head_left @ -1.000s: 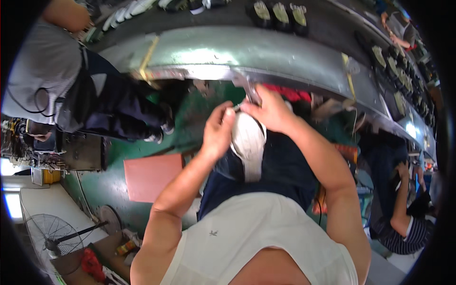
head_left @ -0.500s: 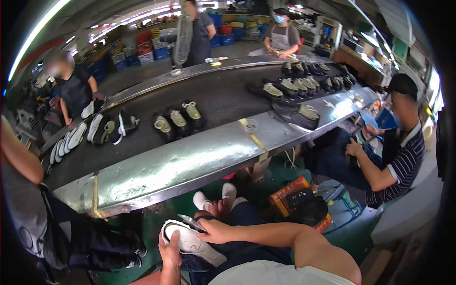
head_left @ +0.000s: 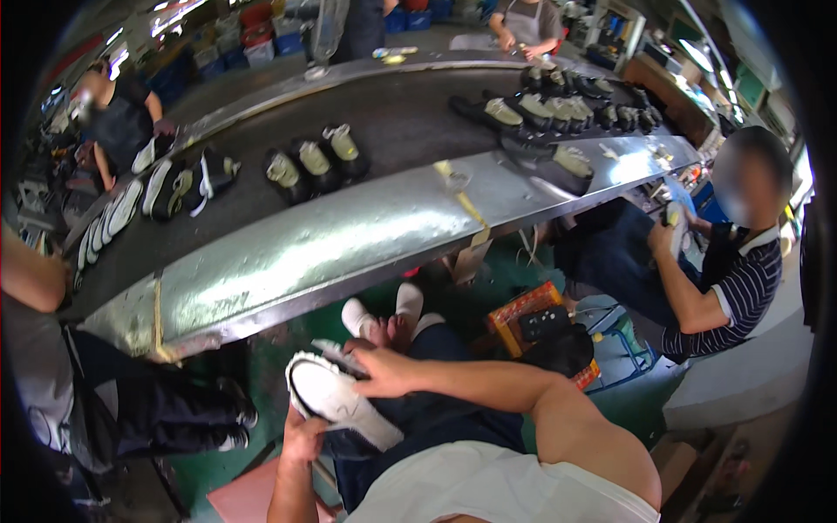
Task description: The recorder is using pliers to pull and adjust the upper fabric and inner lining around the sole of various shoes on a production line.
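A shoe (head_left: 342, 399), its pale underside facing up and its rim ruffled at the toe end, rests over my lap. My left hand (head_left: 302, 436) is closed on its near left edge, thumb along the side. In my right hand (head_left: 384, 371) is a grey metal tool with a flat, blade-like end (head_left: 335, 352); its exact kind is blurred. The tool's tip lies by the shoe's far right rim, and whether it touches is unclear. Dark material shows below the shoe's left side, next to my thigh.
Ahead runs a dark conveyor belt (head_left: 401, 131) with a metal ledge (head_left: 305, 253), carrying several dark shoes (head_left: 312, 164). A co-worker (head_left: 741, 279) sits at right, another person (head_left: 52, 366) stands at left. An orange patterned box (head_left: 523, 309) and blue stool (head_left: 629, 347) stand right of my legs.
My view has tilted downward. My left thumb has slid off the shoe's pale underside to its near left edge. The tool stays by the rim in my right hand.
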A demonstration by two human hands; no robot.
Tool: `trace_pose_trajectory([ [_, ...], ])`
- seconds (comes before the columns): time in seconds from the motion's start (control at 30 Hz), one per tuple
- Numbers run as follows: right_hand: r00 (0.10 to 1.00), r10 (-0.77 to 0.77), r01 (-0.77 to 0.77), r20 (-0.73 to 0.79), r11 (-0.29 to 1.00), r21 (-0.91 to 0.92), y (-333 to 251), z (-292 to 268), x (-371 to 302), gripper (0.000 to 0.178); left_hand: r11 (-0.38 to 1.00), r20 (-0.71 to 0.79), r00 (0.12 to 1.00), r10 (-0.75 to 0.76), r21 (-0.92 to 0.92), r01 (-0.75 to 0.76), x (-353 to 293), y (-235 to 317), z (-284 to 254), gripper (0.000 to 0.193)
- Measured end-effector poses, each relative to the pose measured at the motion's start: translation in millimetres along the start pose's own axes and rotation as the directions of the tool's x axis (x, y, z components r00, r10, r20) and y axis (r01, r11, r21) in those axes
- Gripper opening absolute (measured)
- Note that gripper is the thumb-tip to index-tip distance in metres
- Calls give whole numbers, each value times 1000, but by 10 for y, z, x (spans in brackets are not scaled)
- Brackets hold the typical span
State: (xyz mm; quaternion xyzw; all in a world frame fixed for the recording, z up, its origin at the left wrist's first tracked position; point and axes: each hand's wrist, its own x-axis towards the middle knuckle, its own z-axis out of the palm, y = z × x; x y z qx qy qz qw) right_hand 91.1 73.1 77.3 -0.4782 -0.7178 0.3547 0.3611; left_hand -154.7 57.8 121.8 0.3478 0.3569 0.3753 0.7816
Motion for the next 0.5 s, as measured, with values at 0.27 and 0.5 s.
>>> trace_pose_trajectory([
  [0.27, 918, 349, -359, 190, 933, 21, -145, -662, -166, 29, 949, -103, 988, 114, 305, -77, 603, -130, 279, 69],
  [0.5, 613, 497, -480, 615, 852, -210, -519, -1049, -352, 42, 976, -157, 982, 108, 203, -76, 501, -148, 178, 63],
])
